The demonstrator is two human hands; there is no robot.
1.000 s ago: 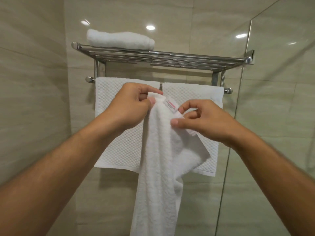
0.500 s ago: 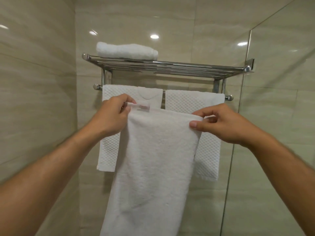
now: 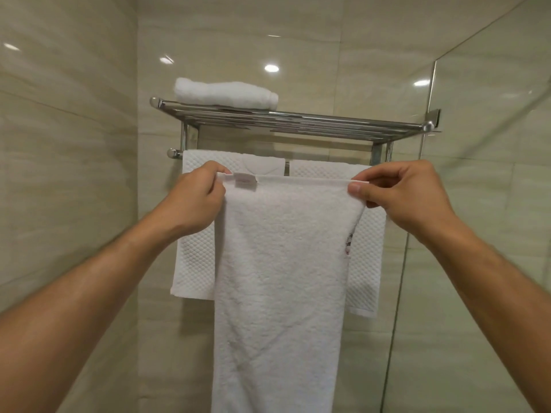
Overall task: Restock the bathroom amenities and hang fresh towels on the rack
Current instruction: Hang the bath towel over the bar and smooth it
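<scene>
Head view: white towel (image 3: 280,263) spread flat in front of the metal rack (image 3: 298,122), left hand (image 3: 196,198) pinching its top left corner, right hand (image 3: 399,195) pinching top right corner, two waffle towels (image 3: 193,254) hanging behind, folded towel (image 3: 226,92) on the shelf.

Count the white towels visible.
4: folded white towel atop the chrome rack; two white waffle towels on its lower bar, left and right; long white terry towel held by left hand and right hand.

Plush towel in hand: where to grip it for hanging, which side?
Grip the top hem, one pinch at each corner, from the front, probably: left hand by the tag, right hand at the other. That spreads the hem straight, and the plush towel hangs flat below, ready for the rail.
</scene>
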